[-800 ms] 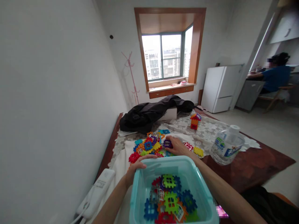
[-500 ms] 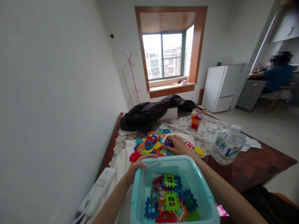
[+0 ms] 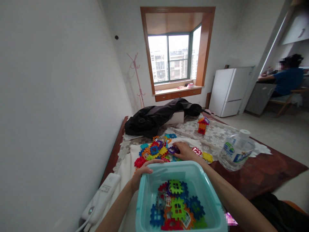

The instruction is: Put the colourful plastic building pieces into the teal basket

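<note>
A light-blue plastic bin (image 3: pixel 142 196) stands right in front of me, holding green, blue, red and orange toothed building blocks (image 3: pixel 178 208). My left hand (image 3: pixel 145 169) is closed over its far left corner, fingers along the rim. Beyond the bin, my right hand (image 3: pixel 184 150) reaches to the right side of a loose pile of mixed-colour blocks (image 3: pixel 154 149). Its fingers are closed on a purple building block (image 3: pixel 172 149), partly hidden by them. Near that wrist lie a red-and-white block (image 3: pixel 197 151) and a yellow block (image 3: pixel 207 157).
A large clear plastic bottle (image 3: pixel 235 151) stands on the table's right. A small block house (image 3: pixel 203 125) is farther back, near a black cloth (image 3: pixel 149 119) over a white box. A white power strip (image 3: pixel 101 196) lies at left. A person in blue (image 3: pixel 288 80) sits far right.
The purple block has tipped flatter and shifted slightly left in my right hand's fingers. My left hand keeps its place on the bin.
</note>
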{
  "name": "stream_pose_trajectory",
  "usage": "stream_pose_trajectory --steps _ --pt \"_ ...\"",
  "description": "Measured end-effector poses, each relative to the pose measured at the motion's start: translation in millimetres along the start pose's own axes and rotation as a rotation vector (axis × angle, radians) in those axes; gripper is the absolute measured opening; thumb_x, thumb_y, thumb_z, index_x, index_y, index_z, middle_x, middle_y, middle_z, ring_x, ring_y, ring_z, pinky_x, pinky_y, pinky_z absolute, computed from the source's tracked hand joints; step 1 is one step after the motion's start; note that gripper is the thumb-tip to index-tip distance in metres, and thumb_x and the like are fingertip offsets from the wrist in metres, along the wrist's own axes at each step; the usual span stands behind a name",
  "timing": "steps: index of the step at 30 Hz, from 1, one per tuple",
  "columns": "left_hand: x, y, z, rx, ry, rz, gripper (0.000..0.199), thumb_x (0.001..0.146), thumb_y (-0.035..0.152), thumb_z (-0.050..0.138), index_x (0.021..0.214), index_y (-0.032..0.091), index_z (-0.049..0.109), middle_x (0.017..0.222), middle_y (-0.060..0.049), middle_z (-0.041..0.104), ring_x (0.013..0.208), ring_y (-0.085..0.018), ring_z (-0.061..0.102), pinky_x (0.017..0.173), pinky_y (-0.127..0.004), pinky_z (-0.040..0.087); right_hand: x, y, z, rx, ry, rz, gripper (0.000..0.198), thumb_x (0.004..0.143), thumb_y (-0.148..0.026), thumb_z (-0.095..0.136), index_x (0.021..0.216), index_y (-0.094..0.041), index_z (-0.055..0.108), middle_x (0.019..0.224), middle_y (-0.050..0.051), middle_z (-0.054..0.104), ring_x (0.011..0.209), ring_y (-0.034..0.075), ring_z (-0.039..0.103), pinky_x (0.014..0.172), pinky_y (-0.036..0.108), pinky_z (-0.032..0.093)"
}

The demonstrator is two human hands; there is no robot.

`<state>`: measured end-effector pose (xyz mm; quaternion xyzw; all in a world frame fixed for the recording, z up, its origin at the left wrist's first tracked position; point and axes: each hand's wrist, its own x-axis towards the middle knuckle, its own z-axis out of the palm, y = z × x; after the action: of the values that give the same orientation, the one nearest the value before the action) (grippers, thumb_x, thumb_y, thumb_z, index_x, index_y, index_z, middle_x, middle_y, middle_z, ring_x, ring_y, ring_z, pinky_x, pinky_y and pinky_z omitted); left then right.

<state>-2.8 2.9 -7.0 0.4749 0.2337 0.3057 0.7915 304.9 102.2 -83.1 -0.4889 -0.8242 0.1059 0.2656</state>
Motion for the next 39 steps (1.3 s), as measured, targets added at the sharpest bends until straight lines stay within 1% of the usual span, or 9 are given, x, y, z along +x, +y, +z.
stream_pose_trajectory --steps 5,15,19,23,26,28,30,34,39 --pt "-1 -1 0 -0.004 -0.002 0.005 0.082 0.07 0.028 0.07 0.151 0.016 0.065 0.146 -0.016 0.068 0.135 -0.044 0.06 0.111 -0.049 0.047 1 0 -1 0.087 0.01 0.007 0.028 0.09 -0.028 0.072 0.115 -0.017 0.07 0.107 0.011 0.076 0.094 0.026 0.068 0.088 0.036 0.051" --pt "-1 2 3 -0.007 -0.007 0.001 0.081 0.069 0.028 0.07 0.15 0.017 0.067 0.145 -0.015 0.069 0.134 -0.045 0.06 0.111 -0.05 0.047 5 -7 -23 0.704 0.215 0.126 0.045 0.09 -0.059 0.075 0.113 -0.021 0.07 0.111 0.009 0.077 0.099 0.026 0.072 0.092 0.042 0.059" --pt "-2 1 2 0.0 0.017 0.002 0.079 0.069 0.027 0.069 0.148 0.016 0.069 0.142 -0.015 0.071 0.132 -0.045 0.062 0.111 -0.05 0.047 -9 -35 -58 0.987 0.047 0.009 0.052 0.084 -0.062 0.084 0.116 -0.024 0.071 0.121 0.01 0.076 0.11 0.027 0.073 0.097 0.042 0.06" --pt "-4 -1 2 -0.002 0.069 -0.005 0.074 0.071 0.026 0.066 0.145 0.018 0.072 0.14 -0.013 0.072 0.13 -0.043 0.064 0.112 -0.05 0.048 -26 -58 -84 1.171 -0.356 -0.252 0.076 0.075 -0.08 0.083 0.124 -0.023 0.074 0.141 0.015 0.071 0.139 0.037 0.063 0.119 0.052 0.049" --pt "-4 -4 -1 -0.017 0.095 -0.02 0.076 0.068 0.025 0.067 0.144 0.018 0.071 0.14 -0.013 0.072 0.13 -0.042 0.065 0.112 -0.05 0.048 -23 -54 -79 1.072 -0.255 -0.223 0.073 0.089 -0.086 0.062 0.124 -0.023 0.075 0.137 0.015 0.072 0.133 0.036 0.066 0.116 0.052 0.051" --pt "-3 -8 -7 -0.022 0.089 -0.022 0.08 0.067 0.025 0.068 0.146 0.018 0.069 0.141 -0.014 0.072 0.13 -0.042 0.065 0.11 -0.05 0.05 -16 -42 -64 0.804 -0.05 -0.094 0.054 0.099 -0.071 0.06 0.12 -0.024 0.075 0.128 0.013 0.076 0.119 0.032 0.071 0.108 0.05 0.054" --pt "-1 -11 -13 -0.022 0.085 -0.023 0.082 0.067 0.026 0.069 0.149 0.018 0.067 0.144 -0.015 0.07 0.129 -0.042 0.065 0.108 -0.05 0.052 -10 -27 -45 0.431 0.039 -0.012 0.041 0.096 -0.054 0.073 0.123 -0.024 0.075 0.129 0.013 0.076 0.121 0.033 0.069 0.111 0.053 0.05" --pt "0 -16 -21 -0.031 0.091 -0.025 0.084 0.068 0.026 0.069 0.151 0.018 0.065 0.144 -0.016 0.07 0.129 -0.043 0.065 0.105 -0.05 0.054 -7 -8 -15 0.038 -0.055 0.004 0.044 0.085 -0.036 0.085 0.125 -0.023 0.074 0.133 0.016 0.074 0.13 0.04 0.064 0.114 0.059 0.042" --pt "-1 -15 -20 -0.028 0.081 -0.018 0.083 0.069 0.027 0.069 0.151 0.019 0.065 0.144 -0.015 0.07 0.129 -0.042 0.066 0.108 -0.05 0.052 -5 -3 -11 0.087 -0.046 -0.005 0.026 0.091 -0.028 0.073 0.116 -0.02 0.071 0.118 0.012 0.075 0.112 0.031 0.068 0.102 0.047 0.049"
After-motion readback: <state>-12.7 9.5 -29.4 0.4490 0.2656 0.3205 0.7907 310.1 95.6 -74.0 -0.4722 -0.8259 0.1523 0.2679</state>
